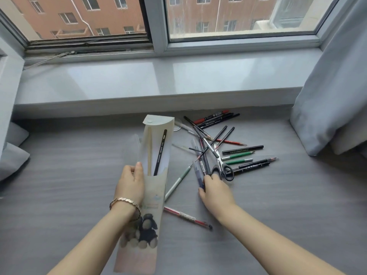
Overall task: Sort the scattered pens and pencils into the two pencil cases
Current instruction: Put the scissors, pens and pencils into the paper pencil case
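My left hand grips a tall pale pencil case printed with a dark plush animal, held off the grey surface with its flap open. A black pencil and a wooden pencil stand inside it. My right hand reaches into the scattered pile of pens and pencils, fingers pinching a dark blue pen near the black-handled scissors. A second, translucent case partly shows behind the held one. A red pen and a grey-green pen lie closer to me.
A grey windowsill runs along the back under the window. Grey curtains hang at the right and the left. Markers lie at the pile's far edge, close to the sill.
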Motion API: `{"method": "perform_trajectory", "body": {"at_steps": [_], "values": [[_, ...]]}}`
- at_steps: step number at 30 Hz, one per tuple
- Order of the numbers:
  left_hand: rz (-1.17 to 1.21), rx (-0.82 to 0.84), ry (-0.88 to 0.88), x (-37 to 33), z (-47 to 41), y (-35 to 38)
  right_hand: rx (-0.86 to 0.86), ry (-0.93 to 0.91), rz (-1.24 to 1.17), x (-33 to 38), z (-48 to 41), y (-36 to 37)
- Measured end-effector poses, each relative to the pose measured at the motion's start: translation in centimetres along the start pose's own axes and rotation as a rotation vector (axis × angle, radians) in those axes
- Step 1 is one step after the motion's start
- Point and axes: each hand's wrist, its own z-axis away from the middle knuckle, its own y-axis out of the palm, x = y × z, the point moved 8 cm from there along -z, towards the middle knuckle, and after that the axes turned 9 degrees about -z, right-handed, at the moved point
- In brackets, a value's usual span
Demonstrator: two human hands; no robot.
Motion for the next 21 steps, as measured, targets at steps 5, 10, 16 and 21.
{"method": "perform_trajectory", "body": {"at_steps": [5, 10, 16, 21], "values": [[-0.029, 0.027, 0.021, 0.0, 0.5, 0.5, 0.025, 0.068, -0.012, -0.7, -1.0, -0.6], [-0.041, 0.042, 0.041, -0.2, 0.2, 0.7, -0.126, 0.075, -0.096, -1.6, -2.3, -3.0], [-0.05, 0.076, 0.061, -1.0, 0.2, 1.3, -0.121, 0.206, 0.159, -2.9, -3.6, -4.3], [-0.07, 0.113, 0.055, -1.1, 0.3, 1.9, -0.107, 0.248, 0.062, -3.8, -3.2, -5.6]]}}
